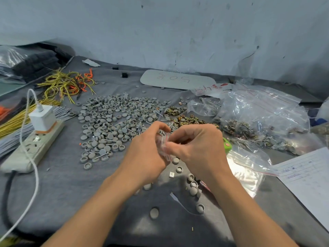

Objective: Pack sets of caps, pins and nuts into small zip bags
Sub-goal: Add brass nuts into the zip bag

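Clear zip bag point(164, 146) upright between both hands, red seal vertical.

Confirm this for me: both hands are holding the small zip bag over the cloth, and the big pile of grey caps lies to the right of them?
Not quite. The head view shows both hands, left and right, on the small zip bag, but the pile of grey caps lies to their left, not right.
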